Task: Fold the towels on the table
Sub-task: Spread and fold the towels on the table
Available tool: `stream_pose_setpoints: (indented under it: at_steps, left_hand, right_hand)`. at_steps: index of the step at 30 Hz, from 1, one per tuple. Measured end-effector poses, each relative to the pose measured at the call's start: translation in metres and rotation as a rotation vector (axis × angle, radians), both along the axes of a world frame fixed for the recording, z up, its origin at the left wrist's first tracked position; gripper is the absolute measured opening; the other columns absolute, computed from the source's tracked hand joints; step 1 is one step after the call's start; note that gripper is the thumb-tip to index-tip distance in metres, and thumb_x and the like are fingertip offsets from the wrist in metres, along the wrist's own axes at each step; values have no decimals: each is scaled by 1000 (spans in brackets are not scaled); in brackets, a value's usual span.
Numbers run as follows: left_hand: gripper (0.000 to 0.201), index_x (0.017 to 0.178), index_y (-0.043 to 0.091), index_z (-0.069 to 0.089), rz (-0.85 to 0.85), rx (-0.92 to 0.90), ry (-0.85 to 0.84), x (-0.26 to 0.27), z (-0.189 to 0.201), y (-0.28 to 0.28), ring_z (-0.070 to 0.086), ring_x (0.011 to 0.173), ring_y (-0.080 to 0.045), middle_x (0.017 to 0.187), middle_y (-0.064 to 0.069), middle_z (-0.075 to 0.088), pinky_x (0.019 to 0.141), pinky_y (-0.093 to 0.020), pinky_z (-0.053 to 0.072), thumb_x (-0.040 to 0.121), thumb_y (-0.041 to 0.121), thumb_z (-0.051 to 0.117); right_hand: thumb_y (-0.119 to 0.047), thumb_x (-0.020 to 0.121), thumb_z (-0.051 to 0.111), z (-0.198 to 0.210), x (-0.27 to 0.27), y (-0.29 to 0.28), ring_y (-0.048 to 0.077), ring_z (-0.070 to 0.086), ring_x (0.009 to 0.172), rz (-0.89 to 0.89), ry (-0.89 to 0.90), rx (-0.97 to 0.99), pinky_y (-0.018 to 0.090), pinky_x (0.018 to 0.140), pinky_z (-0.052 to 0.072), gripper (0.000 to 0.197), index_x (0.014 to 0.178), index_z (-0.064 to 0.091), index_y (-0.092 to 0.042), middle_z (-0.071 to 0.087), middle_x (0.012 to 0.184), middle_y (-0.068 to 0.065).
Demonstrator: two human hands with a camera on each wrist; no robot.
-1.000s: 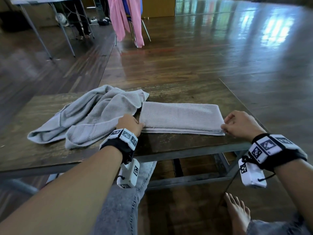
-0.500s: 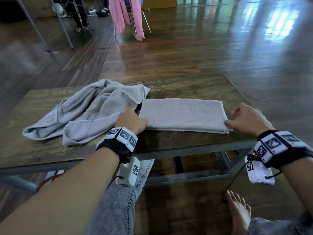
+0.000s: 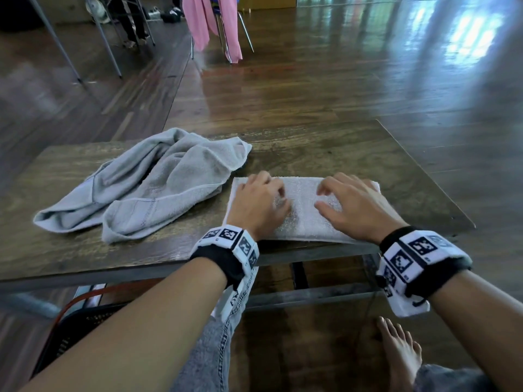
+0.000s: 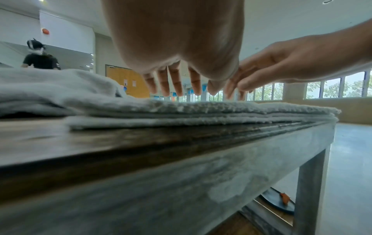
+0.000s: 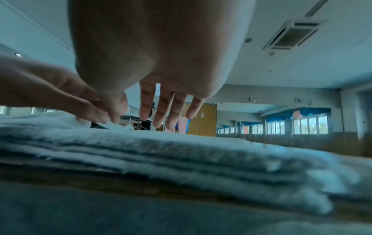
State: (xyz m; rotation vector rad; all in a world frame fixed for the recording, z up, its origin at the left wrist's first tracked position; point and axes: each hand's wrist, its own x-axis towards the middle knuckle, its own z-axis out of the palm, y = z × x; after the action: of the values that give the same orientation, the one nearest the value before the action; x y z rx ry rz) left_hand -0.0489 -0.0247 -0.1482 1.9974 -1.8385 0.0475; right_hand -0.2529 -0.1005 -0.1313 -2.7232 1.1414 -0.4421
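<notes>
Fingers spread on both left hand (image 3: 259,205) and right hand (image 3: 358,206), gripping nothing | over folded grey towel (image 3: 304,219) | crumpled towel (image 3: 147,185) on table (image 3: 368,154) unfolded

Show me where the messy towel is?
In the head view, the crumpled towel lies on the table's left half, beside the folded towel.

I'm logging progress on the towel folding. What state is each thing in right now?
Folded towel: folded in flat layers, at the table's near edge.
Crumpled towel: unfolded, bunched beside it.
Left hand: open, over the folded towel.
Right hand: open, fingers spread over the folded towel.
Table: bears both towels.
</notes>
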Motion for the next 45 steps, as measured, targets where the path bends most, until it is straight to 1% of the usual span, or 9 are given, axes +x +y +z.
stream_pose_setpoints:
  at_steps: [3, 6, 17, 29, 33, 35, 38, 42, 45]
  left_hand:
    - [43, 135, 21, 49, -58, 99, 26, -14, -15, -11, 36, 138, -21, 146, 0, 44, 110, -39, 31, 96, 40, 48]
    - [58, 156, 26, 20, -26, 252, 30, -18, -36, -12, 6, 153, -15, 165, 7, 13, 122, -39, 4, 102, 45, 27]
    - [80, 156, 40, 0, 63, 361, -39, 7, -36, -3, -9, 152, -11, 165, 12, -7, 123, -41, -5, 87, 78, 12]
    - [83, 157, 34, -2, 149, 361, -6, 25, -32, 13, -10, 152, -11, 166, 9, -8, 124, -44, -3, 88, 78, 12]
    - [84, 157, 33, -2, 185, 368, -8, 24, -33, 14, -11, 152, -13, 166, 7, -8, 124, -45, -5, 88, 77, 13]
    - [85, 158, 31, -1, 207, 363, 7, 23, -33, 14, -11, 152, -15, 166, 5, -7, 124, -45, -5, 88, 77, 15]
    - [87, 158, 26, 2, 251, 355, 51, 20, -30, 16, -8, 153, -18, 167, 1, -4, 124, -46, -1, 88, 74, 21]
    - [95, 158, 18, 6, 363, 417, 39, 8, -16, 22, 0, 153, -27, 166, -8, 2, 122, -47, 9, 86, 76, 27]
    - [98, 145, 9, 39, 421, 401, -45, -1, 3, 26, 30, 139, -33, 150, -16, 36, 112, -46, 24, 79, 81, 33]
  right_hand:
    - [-46, 97, 47, -21, 19, 5, 20, 44, 134, 37, 45, 109, 42, 111, 31, 47, 141, 44, -29, 47, 146, -5]
    - [-54, 98, 24, -45, 22, 7, 15, 8, 155, -5, 198, 168, 50, 123, 2, 64, 158, 15, -36, 12, 168, -10]
    - [-102, 67, 11, -48, -5, -9, 8, -16, 153, -151, 261, 268, 46, 123, -8, 106, 156, -8, -48, -15, 165, -22]
    - [-109, 54, 11, -31, -33, -12, 10, -24, 151, -280, 342, 347, 58, 118, -19, 123, 157, -12, -45, -22, 164, -22]
    - [-105, 61, 12, -21, -24, -11, 21, -11, 155, -300, 409, 268, 57, 117, -17, 121, 160, 2, -36, -6, 169, -7]
    - [-93, 75, 27, -11, -15, -3, 31, 21, 148, -270, 377, 51, 53, 121, 8, 99, 149, 34, -29, 28, 158, 9]
    - [-58, 89, 50, -3, 5, 16, 26, 59, 99, -89, 203, -57, 37, 83, 47, 41, 110, 49, -22, 62, 105, 4]
    - [-43, 99, 48, -8, 19, 35, 26, 58, 97, -13, 261, 156, 40, 84, 47, 28, 117, 45, -21, 61, 103, 8]
    - [-30, 97, 47, -6, 10, 37, 34, 50, 120, -89, 301, 60, 46, 99, 42, 39, 134, 42, -18, 52, 126, 12]
